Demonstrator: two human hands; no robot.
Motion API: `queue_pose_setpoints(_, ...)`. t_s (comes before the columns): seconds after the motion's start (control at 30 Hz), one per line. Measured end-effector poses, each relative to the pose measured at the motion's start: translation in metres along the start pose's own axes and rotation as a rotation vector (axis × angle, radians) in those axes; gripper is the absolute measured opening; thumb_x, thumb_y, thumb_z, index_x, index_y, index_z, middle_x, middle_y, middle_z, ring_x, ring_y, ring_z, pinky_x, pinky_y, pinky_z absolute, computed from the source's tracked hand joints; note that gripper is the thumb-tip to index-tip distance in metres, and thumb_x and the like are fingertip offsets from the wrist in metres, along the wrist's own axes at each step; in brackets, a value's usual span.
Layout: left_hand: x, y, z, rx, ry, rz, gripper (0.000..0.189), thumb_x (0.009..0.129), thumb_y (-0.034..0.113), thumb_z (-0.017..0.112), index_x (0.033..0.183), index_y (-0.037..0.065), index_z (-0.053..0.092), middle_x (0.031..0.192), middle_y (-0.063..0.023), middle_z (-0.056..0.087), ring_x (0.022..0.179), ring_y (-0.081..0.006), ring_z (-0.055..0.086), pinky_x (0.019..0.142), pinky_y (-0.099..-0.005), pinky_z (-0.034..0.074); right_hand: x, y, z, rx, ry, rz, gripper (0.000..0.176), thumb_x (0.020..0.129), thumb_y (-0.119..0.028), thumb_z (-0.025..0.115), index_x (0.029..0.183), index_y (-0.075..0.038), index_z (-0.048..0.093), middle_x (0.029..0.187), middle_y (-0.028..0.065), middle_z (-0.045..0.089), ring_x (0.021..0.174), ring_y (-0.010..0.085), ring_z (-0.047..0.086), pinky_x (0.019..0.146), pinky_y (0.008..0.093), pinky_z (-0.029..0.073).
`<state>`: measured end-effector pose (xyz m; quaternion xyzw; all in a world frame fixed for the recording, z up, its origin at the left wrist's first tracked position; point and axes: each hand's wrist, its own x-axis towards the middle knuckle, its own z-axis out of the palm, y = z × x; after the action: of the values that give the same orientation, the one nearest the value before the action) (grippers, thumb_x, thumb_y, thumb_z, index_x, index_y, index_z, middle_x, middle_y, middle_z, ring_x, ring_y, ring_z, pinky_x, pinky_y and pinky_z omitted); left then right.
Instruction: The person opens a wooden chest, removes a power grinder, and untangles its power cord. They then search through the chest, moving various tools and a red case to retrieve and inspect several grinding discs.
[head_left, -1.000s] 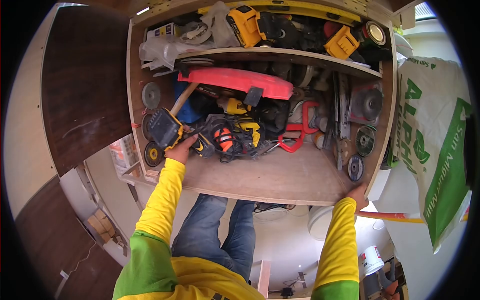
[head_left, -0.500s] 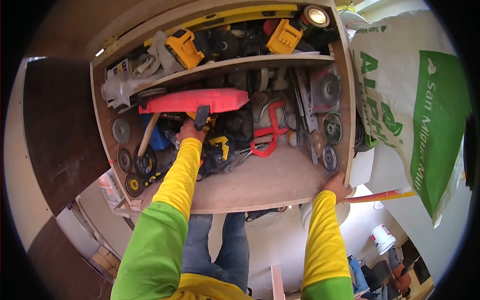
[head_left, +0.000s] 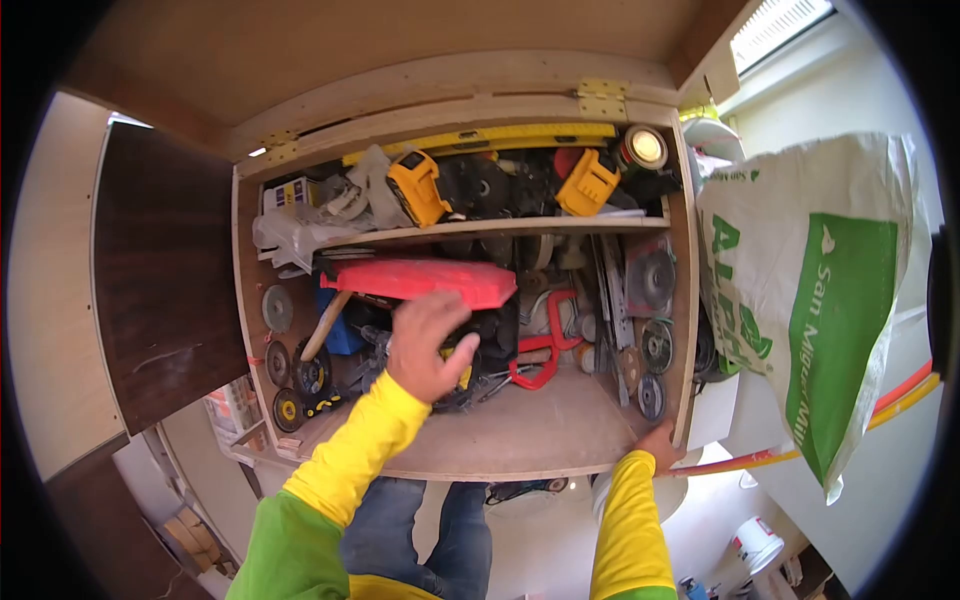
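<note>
My left hand [head_left: 430, 348] is raised over the lower compartment of a wooden tool box [head_left: 480, 462], fingers apart and holding nothing. It overlaps the front of a red plastic case [head_left: 400, 277]. Below and left of the case a hammer's wooden handle [head_left: 325, 325] slants beside a blue item [head_left: 346, 335]. Right of the hand lie red clamps [head_left: 555, 335]. At the box's front right corner, my right hand [head_left: 660, 446] rests on the edge; its fingers are partly hidden behind the side board.
Yellow battery-tool parts [head_left: 418, 188] and a yellow level [head_left: 490, 137] fill the upper shelf. Grinding discs [head_left: 651, 345] line both side walls. A large white and green sack [head_left: 810, 300] stands at the right, with a red-yellow pole [head_left: 730, 464] below it. A white bucket [head_left: 757, 543] is lower right.
The left hand has come away from the black tool head under the red case and opened. The camera view has shifted, showing more of the raised lid. The right hand remains at the corner.
</note>
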<state>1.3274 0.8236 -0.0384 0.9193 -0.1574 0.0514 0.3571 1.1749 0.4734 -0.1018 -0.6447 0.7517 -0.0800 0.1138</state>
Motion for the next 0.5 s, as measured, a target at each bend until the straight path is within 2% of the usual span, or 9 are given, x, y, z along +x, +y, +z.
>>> queue_pose_setpoints(0.03, 0.011, -0.013, -0.003, 0.102, 0.039, -0.024, 0.054, 0.07, 0.025, 0.077, 0.117, 0.006, 0.058, 0.126, -0.0162, 0.055, 0.119, -0.0361, 0.048, 0.103, -0.052, 0.033, 0.0, 0.002, 0.001, 0.012, -0.008, -0.014, 0.077, 0.074, -0.049, 0.065, 0.13, 0.001, 0.049, 0.12, 0.0259, 0.059, 0.11, 0.0422, 0.057, 0.095, 0.0429, 0.045)
queue_pose_setpoints(0.1, 0.024, -0.035, -0.005, 0.194, -0.066, -0.178, 0.061, 0.067, 0.028, 0.079, 0.121, 0.01, 0.055, 0.133, -0.0148, 0.049, 0.125, -0.0346, 0.043, 0.105, -0.0546, 0.029, 0.0, 0.002, 0.002, 0.042, 0.005, -0.016, 0.077, 0.074, -0.049, 0.064, 0.13, 0.001, 0.049, 0.12, 0.0252, 0.059, 0.109, 0.0417, 0.058, 0.095, 0.0428, 0.045)
queue_pose_setpoints(0.13, 0.019, -0.046, -0.002, 0.196, -0.049, -0.183, 0.061, 0.067, 0.028, 0.079, 0.121, 0.01, 0.055, 0.133, -0.0148, 0.049, 0.125, -0.0346, 0.043, 0.105, -0.0546, 0.029, -0.006, -0.005, -0.004, 0.04, -0.007, 0.016, 0.078, 0.073, -0.049, 0.064, 0.13, 0.001, 0.049, 0.121, 0.0248, 0.059, 0.109, 0.0413, 0.058, 0.095, 0.0424, 0.045)
queue_pose_setpoints(0.2, -0.007, -0.07, 0.01, 0.291, -0.397, -0.226, 0.064, 0.064, 0.029, 0.079, 0.122, 0.014, 0.055, 0.134, -0.0131, 0.047, 0.128, -0.0337, 0.04, 0.108, -0.0553, 0.025, -0.006, -0.003, -0.002, 0.061, -0.01, 0.008, 0.078, 0.073, -0.049, 0.063, 0.131, 0.001, 0.048, 0.121, 0.0253, 0.058, 0.109, 0.0411, 0.058, 0.095, 0.0421, 0.045)
queue_pose_setpoints(0.3, -0.057, -0.089, 0.029, 0.284, -0.365, -0.216, 0.066, 0.063, 0.029, 0.077, 0.124, 0.018, 0.055, 0.133, -0.0125, 0.047, 0.128, -0.0337, 0.04, 0.109, -0.0556, 0.023, -0.008, -0.006, -0.004, 0.071, -0.024, 0.0, 0.08, 0.073, -0.049, 0.063, 0.133, 0.002, 0.047, 0.122, 0.0258, 0.058, 0.108, 0.0405, 0.058, 0.095, 0.0418, 0.044)
queue_pose_setpoints(0.5, -0.116, -0.076, 0.044, 0.249, -0.189, -0.205, 0.066, 0.063, 0.025, 0.074, 0.124, 0.016, 0.054, 0.131, -0.0132, 0.048, 0.127, -0.0345, 0.04, 0.109, -0.0555, 0.023, 0.003, 0.005, 0.007, 0.073, 0.01, -0.006, 0.081, 0.072, -0.046, 0.065, 0.133, 0.004, 0.046, 0.122, 0.026, 0.057, 0.108, 0.0406, 0.058, 0.096, 0.0415, 0.044)
